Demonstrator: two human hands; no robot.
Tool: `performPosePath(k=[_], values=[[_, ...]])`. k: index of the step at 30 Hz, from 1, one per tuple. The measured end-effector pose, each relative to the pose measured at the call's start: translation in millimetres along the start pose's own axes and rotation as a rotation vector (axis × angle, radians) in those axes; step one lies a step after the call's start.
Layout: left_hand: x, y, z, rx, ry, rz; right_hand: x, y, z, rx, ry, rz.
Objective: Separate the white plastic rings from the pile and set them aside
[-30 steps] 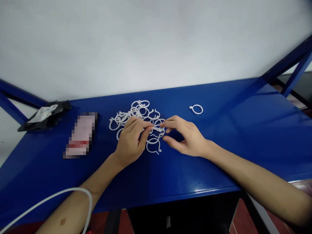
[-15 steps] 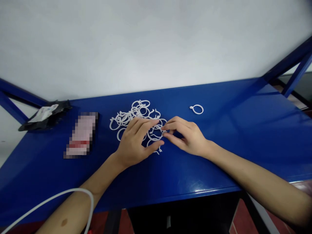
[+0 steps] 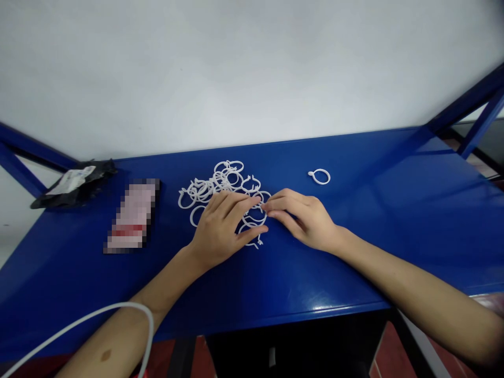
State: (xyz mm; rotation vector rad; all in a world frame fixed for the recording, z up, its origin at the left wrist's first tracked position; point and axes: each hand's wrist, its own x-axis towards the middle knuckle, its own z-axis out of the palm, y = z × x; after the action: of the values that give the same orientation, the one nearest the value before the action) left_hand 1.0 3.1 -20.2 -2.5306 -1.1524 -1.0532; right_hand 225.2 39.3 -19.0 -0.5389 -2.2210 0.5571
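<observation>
A tangled pile of white plastic rings (image 3: pixel 228 177) lies on the blue table (image 3: pixel 394 220) in the head view. My left hand (image 3: pixel 224 228) rests on the pile's near side, fingers stretched out flat over the rings and thumb spread. Beside it, my right hand (image 3: pixel 305 218) has its fingers pressed together, pinching a white ring at the pile's right edge, close to my left fingertips. A single closed white ring (image 3: pixel 319 177) lies apart, farther right.
A blurred flat rectangular object (image 3: pixel 132 216) lies left of the pile, with a black packet (image 3: pixel 74 184) at the far left edge. A white cable (image 3: pixel 98 315) loops over my left forearm. Blue frame struts (image 3: pixel 472 100) rise at the right; a white wall stands behind.
My left hand went from pinching among the rings to lying flat with fingers spread. My right hand's fingers closed together on a ring at the pile's edge.
</observation>
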Motion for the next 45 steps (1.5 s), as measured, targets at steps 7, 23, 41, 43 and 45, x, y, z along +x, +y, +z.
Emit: performPosePath(k=[7,23,41,43,45], values=[[-0.7,0.4,0.2,0.003,-0.002,0.024,0.3,2.5,-2.7,0.122,-0.013,-0.005],[-2.8,-6.4,2.2,0.018,-0.051,0.027,1.3,4.8,-0.5,0.122,-0.015,0.078],[-4.8,-4.8,1.5,0.051,-0.308,-0.073,6.3,73.6,-58.3,-0.485,0.430,0.517],[-5.1,-5.6,2.1,0.065,-0.306,-0.062,4.5,79.6,-61.3,-0.513,0.425,0.552],[-5.2,-6.3,2.4,0.076,-0.299,-0.046,2.9,83.7,-62.7,-0.523,0.421,0.577]])
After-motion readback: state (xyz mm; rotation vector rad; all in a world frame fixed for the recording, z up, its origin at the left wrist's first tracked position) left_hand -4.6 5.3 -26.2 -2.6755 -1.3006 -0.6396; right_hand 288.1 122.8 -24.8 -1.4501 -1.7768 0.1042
